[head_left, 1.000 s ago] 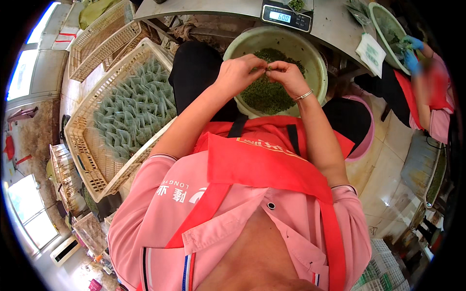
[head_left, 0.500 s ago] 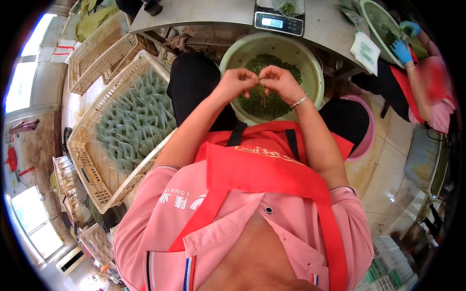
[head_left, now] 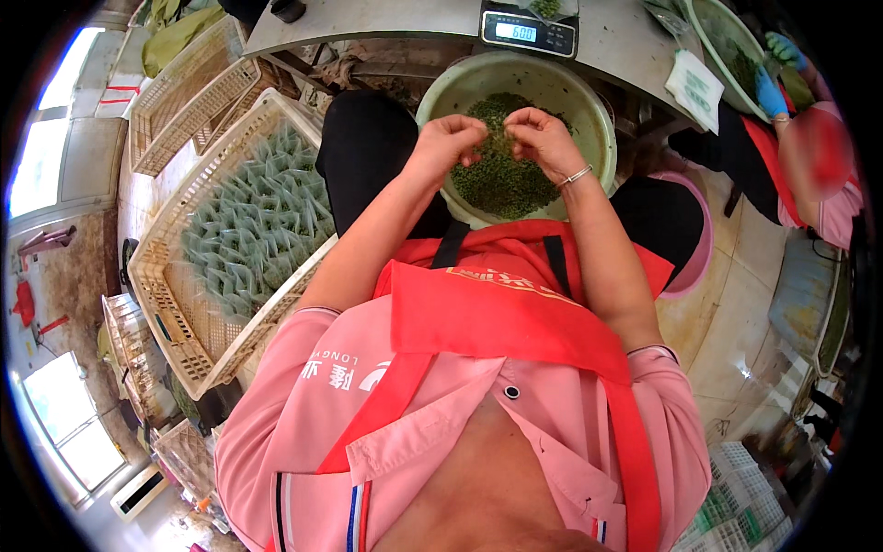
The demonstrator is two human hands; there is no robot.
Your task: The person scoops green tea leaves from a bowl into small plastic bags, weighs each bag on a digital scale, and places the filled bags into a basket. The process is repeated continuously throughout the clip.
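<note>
Your left hand (head_left: 444,147) and right hand (head_left: 547,149), 2 narrow pinches just apart, contents impossible to tell, grainy green bits (head_left: 506,189) below in 1 round plastic tub (head_left: 596,138), 1 latticed crate (head_left: 189,359) of pointed clear bags (head_left: 262,221), 1 boxy scale (head_left: 529,34) on 1 metal table (head_left: 625,37)

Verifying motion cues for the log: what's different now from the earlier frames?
The left hand and right hand, fingertips together earlier, have parted sideways, leaving a gap above the green pieces in the basin. Whether either grip took or let go of anything is too small to tell. Unchanged: the bags in the crate, and the scale on the table.
</note>
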